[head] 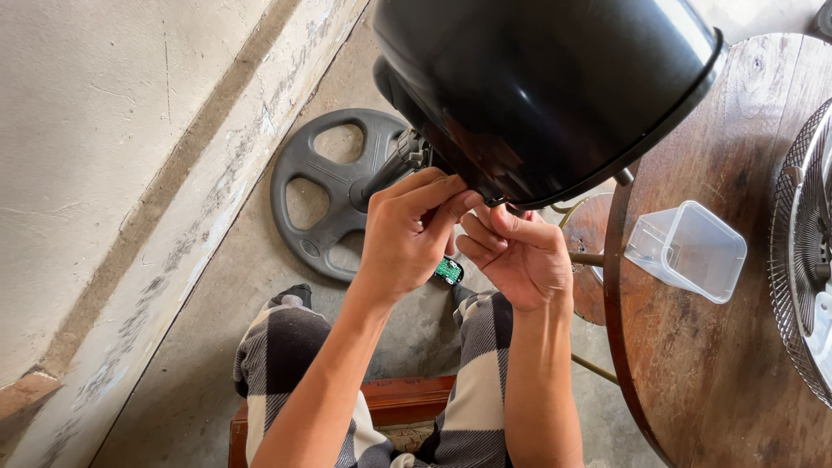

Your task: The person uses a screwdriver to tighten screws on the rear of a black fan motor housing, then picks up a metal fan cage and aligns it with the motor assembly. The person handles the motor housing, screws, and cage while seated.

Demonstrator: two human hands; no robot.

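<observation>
Both hands (407, 234) (520, 256) pinching rim of glossy black domed housing (537, 87).

Both hands, left (406, 232) and right (518, 253), fingertips at the black fan housing (537, 87) rim (round base (334, 191) below)

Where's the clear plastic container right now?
In the head view the clear plastic container lies tipped on the round wooden table, right of the right hand, between the black housing and the wire grille.
</observation>
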